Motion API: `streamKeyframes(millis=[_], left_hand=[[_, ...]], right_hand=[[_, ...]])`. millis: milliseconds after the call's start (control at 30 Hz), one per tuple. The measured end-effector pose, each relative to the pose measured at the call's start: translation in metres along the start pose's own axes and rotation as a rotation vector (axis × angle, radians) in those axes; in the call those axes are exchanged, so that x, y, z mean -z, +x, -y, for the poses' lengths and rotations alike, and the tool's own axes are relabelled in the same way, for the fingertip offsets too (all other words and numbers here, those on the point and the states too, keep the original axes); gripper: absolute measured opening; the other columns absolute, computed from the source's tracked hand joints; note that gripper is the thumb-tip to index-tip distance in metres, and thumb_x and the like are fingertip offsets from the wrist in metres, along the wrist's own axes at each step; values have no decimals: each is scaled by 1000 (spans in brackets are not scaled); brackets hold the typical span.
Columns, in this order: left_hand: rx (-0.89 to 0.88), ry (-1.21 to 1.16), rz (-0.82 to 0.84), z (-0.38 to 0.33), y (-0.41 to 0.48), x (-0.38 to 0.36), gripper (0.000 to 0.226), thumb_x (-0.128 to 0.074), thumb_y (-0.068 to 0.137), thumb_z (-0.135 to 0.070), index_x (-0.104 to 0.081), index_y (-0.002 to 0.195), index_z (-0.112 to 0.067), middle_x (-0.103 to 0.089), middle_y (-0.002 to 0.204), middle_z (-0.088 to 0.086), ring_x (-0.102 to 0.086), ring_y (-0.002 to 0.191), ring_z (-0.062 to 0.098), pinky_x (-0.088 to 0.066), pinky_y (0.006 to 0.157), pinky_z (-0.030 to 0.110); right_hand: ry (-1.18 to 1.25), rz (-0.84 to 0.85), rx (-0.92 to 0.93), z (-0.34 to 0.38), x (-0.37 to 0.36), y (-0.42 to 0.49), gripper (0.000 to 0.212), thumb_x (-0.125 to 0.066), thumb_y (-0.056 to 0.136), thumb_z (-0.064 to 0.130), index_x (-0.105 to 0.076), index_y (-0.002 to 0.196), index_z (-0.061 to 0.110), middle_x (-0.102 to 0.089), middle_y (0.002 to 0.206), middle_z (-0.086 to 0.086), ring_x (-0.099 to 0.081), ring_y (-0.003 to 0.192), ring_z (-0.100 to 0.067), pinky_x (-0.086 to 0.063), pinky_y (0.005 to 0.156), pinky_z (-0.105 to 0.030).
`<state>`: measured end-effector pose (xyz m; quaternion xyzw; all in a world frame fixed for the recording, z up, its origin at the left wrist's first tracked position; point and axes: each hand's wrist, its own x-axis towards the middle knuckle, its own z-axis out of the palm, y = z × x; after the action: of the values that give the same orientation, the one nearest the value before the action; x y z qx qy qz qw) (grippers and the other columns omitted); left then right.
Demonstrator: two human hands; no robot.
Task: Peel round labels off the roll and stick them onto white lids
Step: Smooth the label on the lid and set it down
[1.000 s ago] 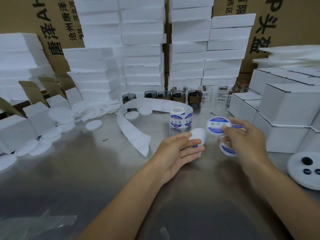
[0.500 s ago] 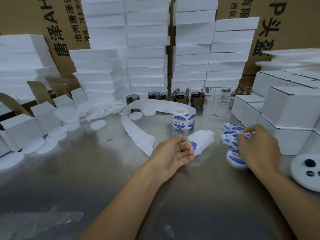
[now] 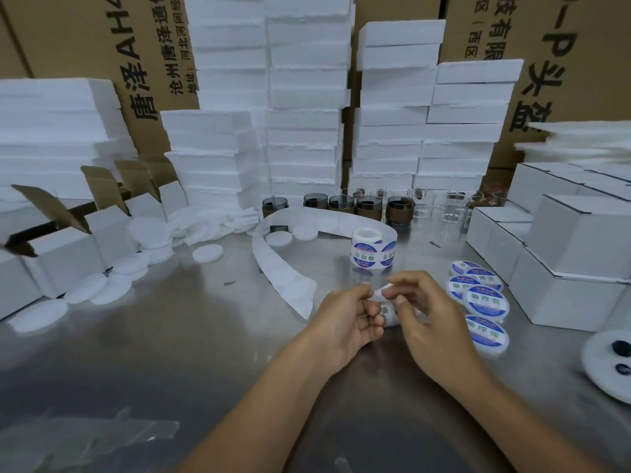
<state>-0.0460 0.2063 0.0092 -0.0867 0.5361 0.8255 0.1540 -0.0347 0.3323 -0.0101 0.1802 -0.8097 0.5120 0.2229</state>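
My left hand (image 3: 345,319) and my right hand (image 3: 423,312) meet over the steel table, both pinching the loose end of a label strip (image 3: 387,310) with a blue-and-white label on it. The strip is mostly hidden by my fingers. A second roll of round blue labels (image 3: 372,249) stands upright just behind my hands, its empty backing paper (image 3: 273,264) curling off to the left. Several labelled white lids (image 3: 485,302) lie in a cluster right of my right hand. Plain white lids (image 3: 207,252) lie scattered on the left.
White cartons (image 3: 577,240) are stacked at the right, open cartons (image 3: 65,247) at the left. Foam slabs (image 3: 304,131) tower along the back, with dark jars (image 3: 368,206) and clear glasses in front of them. A white disc with dark holes (image 3: 611,360) lies at the right edge.
My right hand set the labelled lid down on the cluster at the right, then came back left to meet my left hand on the label strip.
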Motion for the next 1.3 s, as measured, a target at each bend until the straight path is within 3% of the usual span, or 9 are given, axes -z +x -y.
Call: streamKeyframes(millis=[267, 467, 567, 633, 800, 900, 1067, 1167, 1300], left_hand=[[-167, -175, -60, -27, -6, 22, 18, -46, 96, -15, -50, 79, -12, -44, 47, -1, -46, 40, 11, -41, 41, 19], [-419, 27, -340, -82, 10, 90, 11, -49, 93, -12, -54, 83, -11, -52, 50, -2, -51, 43, 11, -42, 42, 19], [-451, 283, -611, -105, 33, 134, 11, -48, 96, -16, -57, 91, -11, -56, 71, 3, -57, 67, 18, -49, 63, 28], [-483, 587, -769, -113, 51, 164, 15, -46, 97, -19, -58, 97, -10, -57, 89, 5, -55, 88, 23, -44, 81, 34], [-363, 1239, -923, -117, 82, 216, 40, -47, 96, -29, -52, 127, -3, -47, 132, 22, -44, 119, 38, -36, 101, 44], [-251, 1457, -966, -116, 93, 227, 46, -42, 97, -38, -54, 121, 0, -47, 129, 26, -42, 117, 39, -36, 100, 45], [-113, 1584, -997, -114, 95, 236, 56, -36, 96, -49, -55, 123, -4, -45, 129, 26, -40, 118, 40, -34, 99, 44], [-210, 1477, -925, -113, 93, 234, 48, -46, 94, -48, -58, 121, -10, -50, 129, 22, -42, 119, 39, -34, 99, 45], [-382, 1282, -799, -106, 87, 225, 32, -55, 93, -31, -60, 116, -8, -60, 119, 16, -52, 111, 32, -37, 92, 37]], right_hand=[[-36, 15, -19, 1, 2, 0, 36, -59, 85, -2, -55, 91, 33, -67, 82, 8, -62, 85, 1, -48, 76, -11], [-12, 15, -9, 0, -3, 2, 32, -59, 83, -8, -59, 87, 24, -68, 86, 8, -62, 87, 1, -43, 76, -5], [-60, 35, 15, 0, -4, 2, 34, -58, 80, -11, -60, 87, 22, -67, 89, 12, -60, 91, 3, -39, 78, -3], [-119, 38, 36, 0, -3, 2, 34, -60, 79, -10, -61, 89, 23, -64, 95, 19, -58, 91, 4, -37, 77, -2], [-174, 18, 65, -1, -4, 4, 37, -64, 77, -9, -61, 90, 26, -67, 89, 16, -58, 91, 2, -38, 78, -5], [-178, 15, 65, -2, -5, 4, 40, -63, 76, -11, -60, 91, 26, -67, 91, 17, -58, 93, 3, -38, 81, -5], [-208, 21, 61, -3, -5, 4, 44, -62, 76, -8, -56, 88, 34, -64, 91, 23, -56, 94, 1, -39, 82, -10], [-218, 36, 38, -4, -4, 3, 45, -63, 78, -3, -53, 87, 40, -60, 95, 28, -55, 95, 2, -41, 79, -16], [-218, 36, 37, -3, -4, 3, 44, -63, 77, 0, -53, 88, 41, -62, 93, 24, -56, 92, -2, -41, 79, -16]])
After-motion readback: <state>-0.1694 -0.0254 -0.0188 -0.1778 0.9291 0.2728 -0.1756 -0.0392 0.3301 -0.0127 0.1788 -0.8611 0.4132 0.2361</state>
